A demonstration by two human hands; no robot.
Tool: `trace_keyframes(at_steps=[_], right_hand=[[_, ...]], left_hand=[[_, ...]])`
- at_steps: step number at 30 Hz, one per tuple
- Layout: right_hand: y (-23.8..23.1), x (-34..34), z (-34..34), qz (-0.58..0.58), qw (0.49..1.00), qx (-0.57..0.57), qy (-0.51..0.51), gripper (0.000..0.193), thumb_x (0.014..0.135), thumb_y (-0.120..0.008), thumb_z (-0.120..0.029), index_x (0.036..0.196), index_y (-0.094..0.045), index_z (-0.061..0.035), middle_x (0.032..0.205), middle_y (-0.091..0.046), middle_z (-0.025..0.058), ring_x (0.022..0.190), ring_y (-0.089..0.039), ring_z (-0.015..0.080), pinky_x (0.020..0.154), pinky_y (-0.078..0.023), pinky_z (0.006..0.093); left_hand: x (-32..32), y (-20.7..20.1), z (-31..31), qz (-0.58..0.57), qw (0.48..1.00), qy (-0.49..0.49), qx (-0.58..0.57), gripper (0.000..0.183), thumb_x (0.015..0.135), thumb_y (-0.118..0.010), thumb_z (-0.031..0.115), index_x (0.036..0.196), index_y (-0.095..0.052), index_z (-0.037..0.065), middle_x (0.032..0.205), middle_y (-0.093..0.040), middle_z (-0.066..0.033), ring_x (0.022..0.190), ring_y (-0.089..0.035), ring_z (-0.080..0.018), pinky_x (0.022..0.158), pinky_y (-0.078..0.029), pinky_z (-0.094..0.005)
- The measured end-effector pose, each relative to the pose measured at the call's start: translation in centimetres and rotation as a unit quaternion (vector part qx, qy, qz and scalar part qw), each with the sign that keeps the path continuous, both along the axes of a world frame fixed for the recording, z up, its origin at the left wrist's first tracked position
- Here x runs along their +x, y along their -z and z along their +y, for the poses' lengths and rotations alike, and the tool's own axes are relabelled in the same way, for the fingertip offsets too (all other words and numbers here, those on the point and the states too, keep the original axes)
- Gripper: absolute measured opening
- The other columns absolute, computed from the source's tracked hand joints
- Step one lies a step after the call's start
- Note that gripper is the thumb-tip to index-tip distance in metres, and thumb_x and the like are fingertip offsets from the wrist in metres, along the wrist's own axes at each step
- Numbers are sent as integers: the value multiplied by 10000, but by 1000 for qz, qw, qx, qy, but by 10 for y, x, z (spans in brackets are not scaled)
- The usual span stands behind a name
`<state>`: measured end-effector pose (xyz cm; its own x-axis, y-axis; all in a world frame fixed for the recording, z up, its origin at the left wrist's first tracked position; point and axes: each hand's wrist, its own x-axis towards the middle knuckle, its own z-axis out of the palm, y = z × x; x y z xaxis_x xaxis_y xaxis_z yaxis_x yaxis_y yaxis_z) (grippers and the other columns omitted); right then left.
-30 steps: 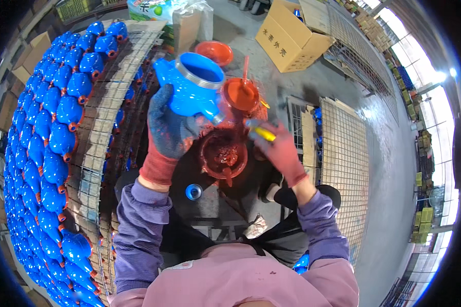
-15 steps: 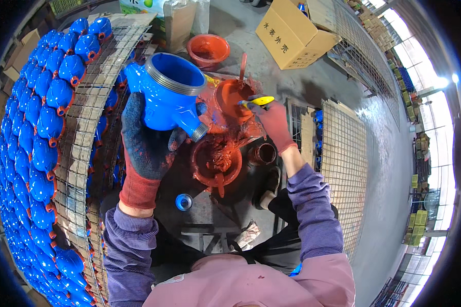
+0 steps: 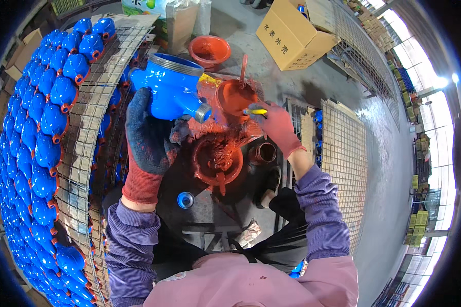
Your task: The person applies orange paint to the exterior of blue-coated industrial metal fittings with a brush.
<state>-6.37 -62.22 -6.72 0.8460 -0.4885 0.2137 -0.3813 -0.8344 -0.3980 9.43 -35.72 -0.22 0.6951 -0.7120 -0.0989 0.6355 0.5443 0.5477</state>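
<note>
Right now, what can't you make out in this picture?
In the head view:
- Inside the blue housing, the bottom: hidden by its threaded rim.
- Its underside: partly covered by the left hand.
- Tip of the yellow tool in the right hand: too small.
- Inside the cardboard box: mostly hidden by its walls.

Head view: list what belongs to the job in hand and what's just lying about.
Seemingly the job:
blue housing, in the left hand
yellow-handled tool, in the right hand
red paint

Seemingly lying about:
cardboard box
crumpled scrap
</note>
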Motion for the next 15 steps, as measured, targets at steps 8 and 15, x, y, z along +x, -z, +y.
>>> trace_keyframes(at_steps=[8,15], right_hand=[[-39,-28,-3,-66,981,162,-80,237,852,-649,-141,1082,-670,-88,1021,-681,104,922,-642,271,805,-493,332],[-59,-74,9,-366,702,611,29,540,943,-548,-395,1331,-415,-45,1124,-609,218,914,-665,353,776,-569,448]], left_hand=[[-5,5,0,-41,998,37,-4,507,949,-543,385,1278,-453,9,1110,-614,-162,716,-614,-177,536,-486,-245],[-40,4,-9,-215,967,86,104,690,785,-770,327,1296,-435,7,1112,-616,-107,909,-650,-205,730,-568,-324]])
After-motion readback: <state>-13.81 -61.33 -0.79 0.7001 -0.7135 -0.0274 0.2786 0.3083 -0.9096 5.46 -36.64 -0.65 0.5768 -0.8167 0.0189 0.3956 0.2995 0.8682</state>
